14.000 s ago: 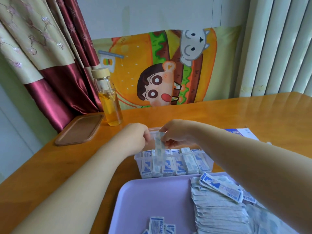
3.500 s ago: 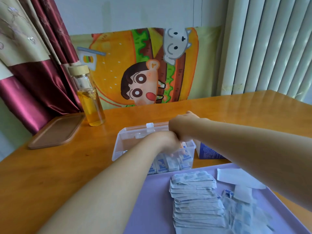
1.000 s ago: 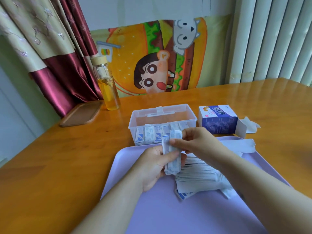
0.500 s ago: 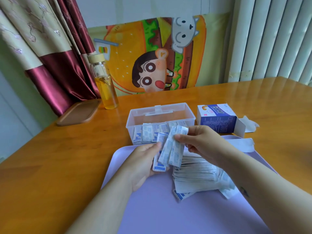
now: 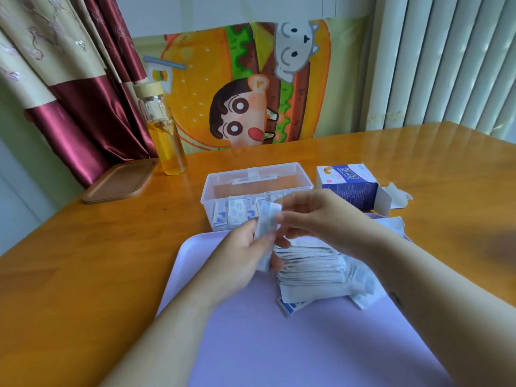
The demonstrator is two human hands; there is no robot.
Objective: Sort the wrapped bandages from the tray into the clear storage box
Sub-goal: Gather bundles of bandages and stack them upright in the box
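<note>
Over on the left, past the amber-filled glass bottle (image 5: pixel 164 135), the clear storage box (image 5: pixel 223 175) stands open on the table just beyond the lilac tray (image 5: pixel 293 344). A row of wrapped bandages (image 5: pixel 237 212) already stands on edge against its near wall. In front of it the left hand (image 5: pixel 243 255) has its fingers curled round the lower end of a small bundle of wrapped bandages (image 5: pixel 266 222), held above the tray's far edge. The right hand (image 5: pixel 321 219) pinches the bundle's upper end between thumb and fingertips, though the blur hides just how many strips are in it. These look like feather-light paper sachets, thin and floppy. I'd guess they are slick enough against each other to fan out or slip free if held by one corner only. Squeezing the flat faces together across the middle, with the edges squared up first, seems the safest hold for standing them in the box. To the right of the hands, the loose pile of bandages (image 5: pixel 310 266) lies overlapped on the tray, so plenty remains to sort. The blue carton (image 5: pixel 349 185) sits far right of the box.
</note>
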